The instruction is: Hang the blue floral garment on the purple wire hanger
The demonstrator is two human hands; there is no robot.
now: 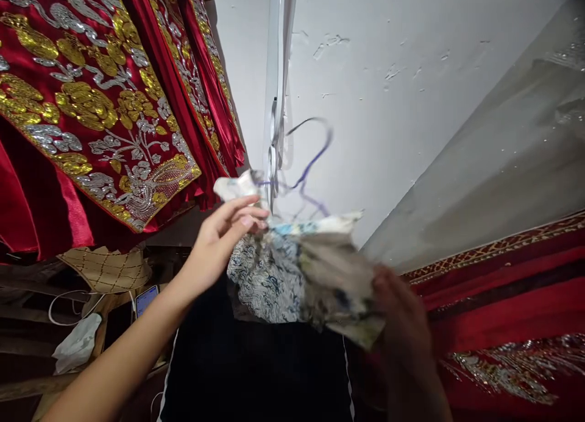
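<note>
Before a white wall, a crumpled patterned cloth piece (269, 282) is held up, with grey-blue swirls on its left part and a blurred brown-grey part to the right. Its upper edge is pale, and a thin purple cord (313, 160) loops above it. My left hand (228, 233) is closed, thumb and fingers pinching the cloth near its upper left edge. At the cloth's right edge is my right hand (404, 312), dark and smeared by motion; its fingers cannot be made out clearly. Whether the cloth is a bag or a garment does not show.
Red satin garments with gold and silver embroidery (95, 105) hang at the left. On the right are a sheer pale cover (493, 154) and more red cloth (516, 312). A lit phone (147, 301) and crumpled white paper (77, 344) lie at lower left.
</note>
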